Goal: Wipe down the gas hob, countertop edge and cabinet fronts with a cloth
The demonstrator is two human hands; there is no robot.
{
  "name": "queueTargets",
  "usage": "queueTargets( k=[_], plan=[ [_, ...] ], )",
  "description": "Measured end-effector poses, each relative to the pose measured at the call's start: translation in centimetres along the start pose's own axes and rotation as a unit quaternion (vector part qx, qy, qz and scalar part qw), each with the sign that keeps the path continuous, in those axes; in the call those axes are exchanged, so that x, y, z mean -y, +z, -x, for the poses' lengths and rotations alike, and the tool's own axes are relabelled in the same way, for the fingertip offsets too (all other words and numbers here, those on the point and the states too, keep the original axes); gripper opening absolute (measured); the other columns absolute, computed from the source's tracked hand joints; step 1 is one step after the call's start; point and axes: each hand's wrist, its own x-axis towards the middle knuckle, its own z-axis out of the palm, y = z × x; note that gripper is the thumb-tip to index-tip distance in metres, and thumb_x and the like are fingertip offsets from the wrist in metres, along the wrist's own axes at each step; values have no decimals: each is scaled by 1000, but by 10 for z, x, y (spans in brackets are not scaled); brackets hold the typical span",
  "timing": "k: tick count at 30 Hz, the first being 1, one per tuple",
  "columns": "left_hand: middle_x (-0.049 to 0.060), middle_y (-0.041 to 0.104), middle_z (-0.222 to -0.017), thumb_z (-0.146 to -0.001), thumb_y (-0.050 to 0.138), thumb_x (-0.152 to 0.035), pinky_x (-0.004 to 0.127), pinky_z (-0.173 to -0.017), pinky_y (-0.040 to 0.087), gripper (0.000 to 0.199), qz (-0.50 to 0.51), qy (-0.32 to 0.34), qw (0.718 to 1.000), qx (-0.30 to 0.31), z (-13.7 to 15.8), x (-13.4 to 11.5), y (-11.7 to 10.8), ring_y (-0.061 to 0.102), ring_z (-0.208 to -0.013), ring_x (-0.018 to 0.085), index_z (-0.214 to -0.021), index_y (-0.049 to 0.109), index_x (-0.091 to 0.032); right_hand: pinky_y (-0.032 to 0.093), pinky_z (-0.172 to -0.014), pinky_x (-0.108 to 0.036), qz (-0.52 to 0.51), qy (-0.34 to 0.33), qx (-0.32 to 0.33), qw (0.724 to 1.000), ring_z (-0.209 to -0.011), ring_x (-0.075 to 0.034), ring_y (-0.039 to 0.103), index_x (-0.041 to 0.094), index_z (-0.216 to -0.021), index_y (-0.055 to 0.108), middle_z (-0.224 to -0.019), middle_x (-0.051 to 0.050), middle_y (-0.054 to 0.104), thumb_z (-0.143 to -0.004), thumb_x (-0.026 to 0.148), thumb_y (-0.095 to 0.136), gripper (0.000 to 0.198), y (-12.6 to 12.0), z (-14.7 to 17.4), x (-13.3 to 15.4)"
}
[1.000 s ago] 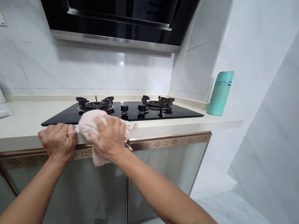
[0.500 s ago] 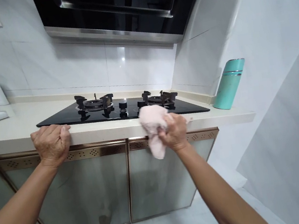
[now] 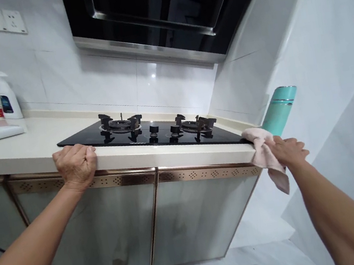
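Head view is giving us the whole counter, and out at the far right end the right hand (image 3: 289,149) is gripping a pale pink cloth (image 3: 263,150), fingertips mostly hidden! The cloth is bunching over the corner of the counter (image 3: 200,152), just beside the teal flask (image 3: 278,114), with one tail hanging below the edge. Over on the other side, the left hand (image 3: 76,166) is closing into a fist on the front edge (nothing is showing inside it, folks). So how far along are we? The wiping is looking very much under way, I'd judge, with the cloth sitting at the right-hand limit of that front edge; this pass, at least, is appearing close to its end. The edge between the two hands is showing no obvious spill or crumb, though whether it is already clean, I can't tell. The black hob (image 3: 165,134) is lying uncovered behind, both burners (image 3: 120,125) in place, and whether any wiping is remaining there, the view isn't revealing. Far left, a spray bottle (image 3: 10,100) is standing upright, well apart from both hands.
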Motion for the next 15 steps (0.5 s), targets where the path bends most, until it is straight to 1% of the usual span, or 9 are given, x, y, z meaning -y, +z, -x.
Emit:
queueTargets(
  k=[2, 4, 6, 8, 10, 12, 15],
  plan=[
    [6, 71, -72, -93, 42, -31, 42, -76, 28, 36, 4, -3, 1000, 1, 1, 0, 1, 52, -71, 22, -67, 66, -22, 25, -98, -71, 35, -14, 37, 999, -122, -48, 46, 21, -78, 61, -100, -24, 54, -83, 36, 68, 18, 3, 2, 17],
    [7, 70, -72, -93, 42, -33, 43, -76, 28, 37, 14, -9, 1000, 8, 2, 0, 2, 51, -73, 22, -68, 66, -22, 34, -95, -67, 81, -51, 68, 993, -112, -44, 53, 20, -87, 64, -93, -19, 54, -86, 39, 62, 18, 10, 11, 35],
    [7, 68, -72, -93, 41, -33, 44, -77, 28, 37, 25, -22, 999, 19, 3, 0, 2, 52, -74, 22, -69, 67, -21, 39, -92, -63, 100, -95, 98, 986, -105, -40, 55, 20, -97, 65, -90, -15, 54, -87, 42, 59, 25, 20, 24, 56],
    [7, 67, -72, -93, 42, -31, 44, -78, 28, 35, 35, -36, 998, 29, 3, -1, 2, 52, -75, 22, -70, 67, -21, 42, -93, -58, 98, -144, 121, 977, -100, -34, 55, 22, -105, 66, -92, -12, 54, -87, 47, 59, 32, 32, 43, 82],
    [7, 66, -72, -92, 44, -31, 45, -78, 28, 34, 43, -47, 998, 29, 2, -2, 1, 53, -75, 22, -68, 65, -21, 44, -92, -52, 100, -206, 151, 962, -96, -30, 54, 22, -111, 64, -96, -10, 55, -89, 50, 55, 37, 44, 69, 116],
    [8, 65, -70, -91, 46, -32, 44, -78, 28, 33, 47, -52, 997, 25, 1, -3, 1, 53, -74, 23, -65, 63, -21, 46, -88, -49, 105, -272, 183, 939, -95, -29, 52, 21, -114, 62, -102, -12, 55, -93, 48, 45, 38, 56, 101, 158],
    [8, 65, -69, -91, 47, -32, 44, -77, 29, 33, 36, -46, 998, 21, 1, -4, 0, 54, -74, 24, -63, 61, -22, 45, -87, -49, 81, -316, 201, 924, -98, -30, 51, 20, -117, 59, -112, -15, 54, -97, 46, 39, 39, 74, 151, 225]
  ],
)
